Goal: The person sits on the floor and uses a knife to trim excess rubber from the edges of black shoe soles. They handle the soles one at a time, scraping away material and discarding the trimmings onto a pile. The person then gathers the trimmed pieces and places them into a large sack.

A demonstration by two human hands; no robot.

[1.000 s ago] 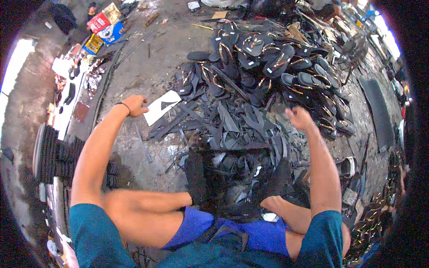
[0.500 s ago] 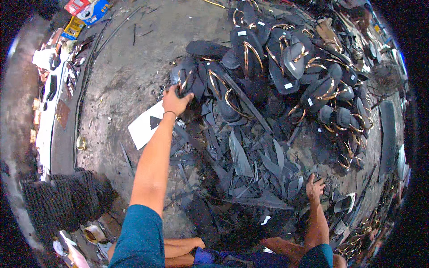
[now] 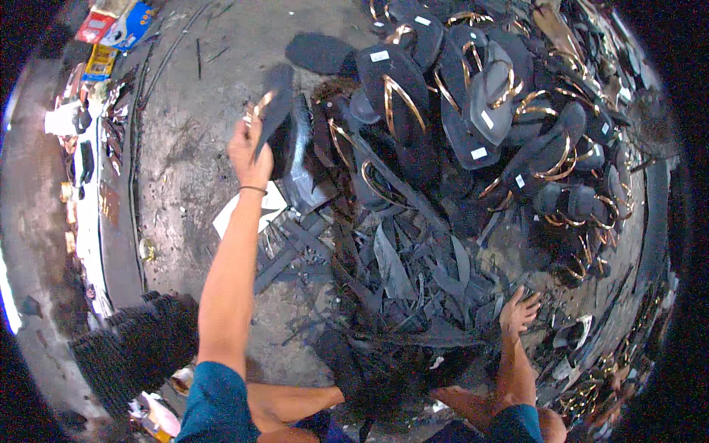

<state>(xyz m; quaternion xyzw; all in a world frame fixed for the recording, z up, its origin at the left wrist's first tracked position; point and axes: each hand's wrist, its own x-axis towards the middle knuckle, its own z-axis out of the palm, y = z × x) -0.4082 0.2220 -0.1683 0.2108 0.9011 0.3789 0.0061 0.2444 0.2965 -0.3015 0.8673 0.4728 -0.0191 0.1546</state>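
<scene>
My left hand (image 3: pixel 251 161) is raised at the far left of the sandal pile and grips a black flip-flop (image 3: pixel 278 94) with a gold strap. The flip-flop is tilted on edge and slightly blurred. Beneath that wrist lies a white sheet (image 3: pixel 274 201) with a dark shape on it. A shiny dark piece (image 3: pixel 301 177) rests just right of the sheet. My right hand (image 3: pixel 520 313) is low on the right with fingers spread, beside the dark offcuts (image 3: pixel 395 266). It holds nothing.
Black flip-flops with gold straps (image 3: pixel 402 96) are heaped at the far centre and right, several with white labels. A stack of black sheets (image 3: pixel 140 351) stands near left. Colourful boxes (image 3: pixel 125 26) are at the far left. A long dark strip (image 3: pixel 653 214) lies at right.
My left hand has lifted the flip-flop off the left end of the pile and moved it left and away from me. The right hand stays low, its fingers now more spread.
</scene>
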